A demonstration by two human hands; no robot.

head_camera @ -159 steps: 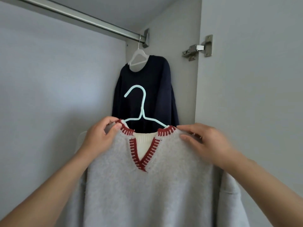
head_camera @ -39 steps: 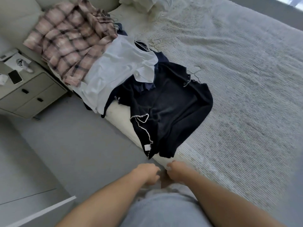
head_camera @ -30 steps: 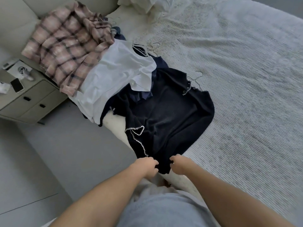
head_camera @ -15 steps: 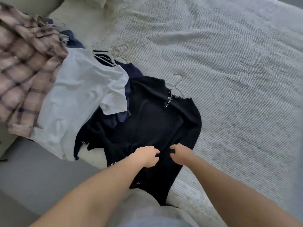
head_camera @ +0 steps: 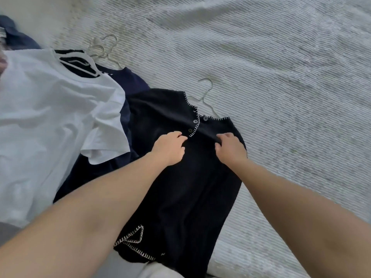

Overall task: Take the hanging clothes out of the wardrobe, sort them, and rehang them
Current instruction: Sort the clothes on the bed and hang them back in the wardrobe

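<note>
Forearms are seen reaching from the bottom edge over a dark cardigan [head_camera: 186,187] that lies flat on a ribbed bedspread [head_camera: 291,77], its hem draped over the near edge of the bed. Higher up, the left hand [head_camera: 169,148] and right hand [head_camera: 230,147] are placed on the cardigan's chest, just below the buttoned neckline. The fingers of both hands are curled and appear pinched into the knit, though what lies under them is hidden. A grey garment, barely visible at the bottom edge, seems to be what is being laid down. For a tidy result, it should be spread flat with its shoulders squared and its hanger hook left clear. A wire hanger [head_camera: 204,97] is seen poking from the cardigan's collar. To the left, a white shirt [head_camera: 50,121] is overlapped onto navy cloth, with more hangers [head_camera: 104,49] beyond.
</note>
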